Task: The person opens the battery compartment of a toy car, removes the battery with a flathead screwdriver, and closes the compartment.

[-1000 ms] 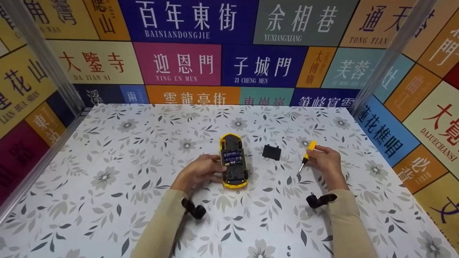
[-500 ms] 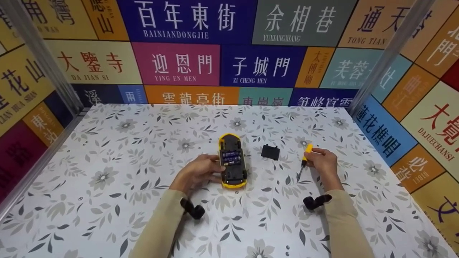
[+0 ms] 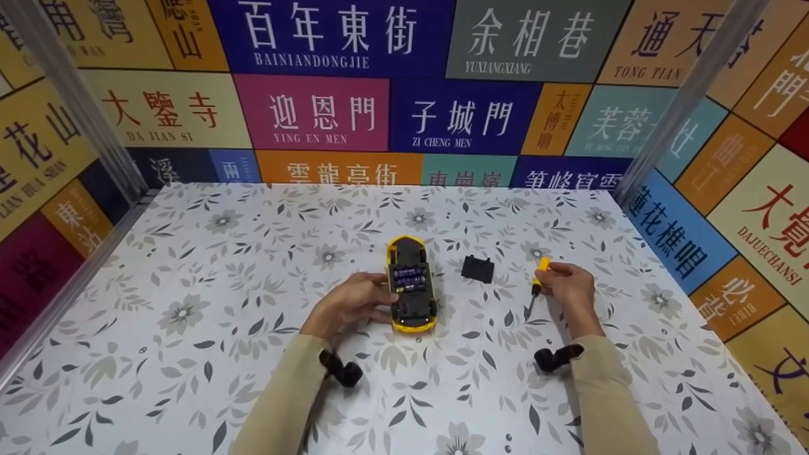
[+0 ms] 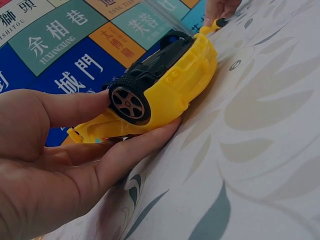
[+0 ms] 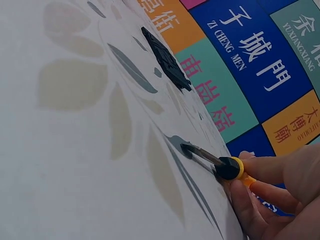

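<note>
One toy car (image 3: 411,285), one screwdriver (image 3: 537,281), one black cover (image 3: 478,268), two hands and two wrist cameras are on one table (image 3: 189,284).

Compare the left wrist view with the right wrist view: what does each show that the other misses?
Only the left wrist view shows the left hand gripping the upturned yellow toy car by its side, one wheel facing the camera. Only the right wrist view shows the black cover lying flat on the table, and the screwdriver's tip near the table surface. Both show the right hand holding the screwdriver, though in the left wrist view it is small and far off.
</note>
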A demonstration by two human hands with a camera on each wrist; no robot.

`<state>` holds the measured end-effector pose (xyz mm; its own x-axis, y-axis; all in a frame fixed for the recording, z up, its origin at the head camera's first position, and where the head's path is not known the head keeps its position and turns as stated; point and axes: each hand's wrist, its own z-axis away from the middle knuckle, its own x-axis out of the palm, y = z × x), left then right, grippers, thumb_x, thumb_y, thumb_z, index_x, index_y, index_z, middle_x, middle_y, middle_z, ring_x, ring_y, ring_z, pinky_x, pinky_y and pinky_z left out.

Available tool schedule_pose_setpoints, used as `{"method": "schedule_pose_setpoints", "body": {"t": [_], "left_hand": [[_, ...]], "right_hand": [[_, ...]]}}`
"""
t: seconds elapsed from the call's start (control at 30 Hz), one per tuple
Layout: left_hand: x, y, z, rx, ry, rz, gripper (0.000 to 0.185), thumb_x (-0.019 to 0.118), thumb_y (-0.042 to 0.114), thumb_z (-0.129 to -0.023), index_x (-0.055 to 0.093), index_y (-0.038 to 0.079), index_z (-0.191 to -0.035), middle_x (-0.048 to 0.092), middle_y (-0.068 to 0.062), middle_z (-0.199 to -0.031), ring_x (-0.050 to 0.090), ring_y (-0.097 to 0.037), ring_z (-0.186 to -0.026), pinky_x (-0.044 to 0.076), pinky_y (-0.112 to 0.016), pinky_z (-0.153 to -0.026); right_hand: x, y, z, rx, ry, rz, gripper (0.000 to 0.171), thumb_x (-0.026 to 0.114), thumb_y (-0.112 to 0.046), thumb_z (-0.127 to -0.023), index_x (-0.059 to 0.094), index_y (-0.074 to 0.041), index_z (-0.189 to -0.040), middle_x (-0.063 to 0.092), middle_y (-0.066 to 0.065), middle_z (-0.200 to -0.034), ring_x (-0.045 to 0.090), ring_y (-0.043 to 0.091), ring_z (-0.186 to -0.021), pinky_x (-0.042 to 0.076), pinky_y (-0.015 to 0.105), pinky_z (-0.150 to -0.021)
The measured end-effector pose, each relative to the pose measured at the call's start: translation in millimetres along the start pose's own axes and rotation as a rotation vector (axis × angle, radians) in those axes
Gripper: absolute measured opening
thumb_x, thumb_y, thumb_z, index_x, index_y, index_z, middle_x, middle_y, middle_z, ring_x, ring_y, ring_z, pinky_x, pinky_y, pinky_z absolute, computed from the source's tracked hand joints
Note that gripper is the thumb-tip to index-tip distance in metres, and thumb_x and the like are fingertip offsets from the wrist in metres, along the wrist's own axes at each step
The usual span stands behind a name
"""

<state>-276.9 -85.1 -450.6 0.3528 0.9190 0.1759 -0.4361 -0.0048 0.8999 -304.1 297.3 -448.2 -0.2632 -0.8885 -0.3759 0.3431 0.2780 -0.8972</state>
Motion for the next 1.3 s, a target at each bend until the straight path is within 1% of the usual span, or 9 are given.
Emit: {"method": "schedule_pose_setpoints", "body": {"t": [0.17, 0.37, 0.5, 0.67, 0.8, 0.93, 1.07, 1.17, 1.3], "left_hand": [[0.2, 0.8, 0.8, 0.001, -0.001, -0.004, 0.068, 0.06, -0.004, -0.089, 0.033, -0.005, -0.152, 0.06, -0.026, -0.135, 0.067, -0.038, -0.115, 0.061, -0.046, -0.094], [0.2, 0.6, 0.8, 0.013, 0.001, 0.026, 0.067, 0.059, -0.006, -0.088, 0.036, -0.005, -0.151, 0.061, -0.027, -0.133, 0.068, -0.038, -0.113, 0.061, -0.047, -0.093], [0.3, -0.1, -0.4, 0.019, 0.002, 0.02, 0.067, 0.059, -0.005, -0.089, 0.035, -0.005, -0.151, 0.06, -0.027, -0.135, 0.067, -0.038, -0.116, 0.061, -0.047, -0.093], [0.7, -0.9, -1.1, 0.017, 0.004, -0.008, 0.068, 0.058, -0.004, -0.09, 0.032, -0.005, -0.152, 0.06, -0.026, -0.137, 0.066, -0.038, -0.118, 0.061, -0.047, -0.093], [1.3, 0.4, -1.3, 0.009, 0.022, 0.0, 0.07, 0.06, -0.003, -0.089, 0.032, -0.004, -0.153, 0.061, -0.025, -0.135, 0.067, -0.037, -0.115, 0.062, -0.046, -0.092], [1.3, 1.6, -0.5, 0.009, 0.03, 0.017, 0.069, 0.06, -0.003, -0.089, 0.033, -0.003, -0.153, 0.063, -0.025, -0.133, 0.069, -0.035, -0.112, 0.062, -0.046, -0.091], [2.0, 0.7, -0.6, 0.011, 0.027, 0.047, 0.071, 0.061, -0.003, -0.088, 0.034, -0.002, -0.153, 0.064, -0.024, -0.131, 0.07, -0.034, -0.11, 0.062, -0.046, -0.092], [2.8, -1.1, -1.3, 0.02, 0.028, 0.043, 0.07, 0.061, -0.003, -0.088, 0.035, -0.002, -0.153, 0.065, -0.024, -0.131, 0.07, -0.033, -0.109, 0.061, -0.046, -0.093], [5.7, -0.6, -2.1, 0.035, 0.067, 0.012, 0.067, 0.062, -0.001, -0.088, 0.039, -0.002, -0.151, 0.066, -0.025, -0.128, 0.071, -0.032, -0.106, 0.062, -0.046, -0.09]], "right_hand": [[-2, -2, 1, 0.039, -0.028, -0.013, 0.055, 0.068, -0.019, -0.095, 0.05, -0.002, -0.144, 0.063, 0.002, -0.112, 0.064, -0.001, -0.072, 0.058, 0.013, -0.07], [-6, -12, 5, 0.037, -0.051, 0.008, 0.056, 0.066, -0.023, -0.097, 0.048, -0.004, -0.146, 0.057, 0.008, -0.129, 0.062, 0.006, -0.09, 0.059, 0.017, -0.08], [-11, -20, 9, 0.01, -0.029, 0.008, 0.055, 0.066, -0.025, -0.097, 0.049, -0.006, -0.146, 0.058, 0.004, -0.125, 0.061, 0.011, -0.099, 0.057, 0.02, -0.085], [-13, -30, 12, 0.006, -0.027, -0.009, 0.054, 0.066, -0.023, -0.097, 0.05, -0.007, -0.146, 0.058, -0.002, -0.119, 0.058, 0.01, -0.103, 0.054, 0.027, -0.098], [-15, -34, 13, 0.015, -0.029, -0.012, 0.053, 0.064, -0.025, -0.098, 0.049, -0.009, -0.147, 0.058, 0.001, -0.124, 0.059, 0.015, -0.115, 0.052, 0.032, -0.106], [-18, -35, 12, 0.027, -0.042, -0.038, 0.054, 0.062, -0.025, -0.099, 0.047, -0.009, -0.148, 0.056, 0.006, -0.134, 0.054, 0.022, -0.13, 0.049, 0.034, -0.112], [-20, -34, 10, 0.026, -0.071, -0.016, 0.053, 0.061, -0.025, -0.1, 0.047, -0.009, -0.148, 0.052, 0.009, -0.143, 0.051, 0.023, -0.132, 0.051, 0.03, -0.108], [-21, -32, 10, 0.021, -0.097, 0.022, 0.053, 0.062, -0.027, -0.099, 0.049, -0.008, -0.147, 0.053, 0.009, -0.141, 0.052, 0.021, -0.129, 0.055, 0.022, -0.097], [-22, -29, 8, 0.008, -0.136, 0.058, 0.052, 0.061, -0.03, -0.1, 0.05, -0.008, -0.145, 0.055, 0.008, -0.137, 0.053, 0.019, -0.124, 0.056, 0.015, -0.086]]}}
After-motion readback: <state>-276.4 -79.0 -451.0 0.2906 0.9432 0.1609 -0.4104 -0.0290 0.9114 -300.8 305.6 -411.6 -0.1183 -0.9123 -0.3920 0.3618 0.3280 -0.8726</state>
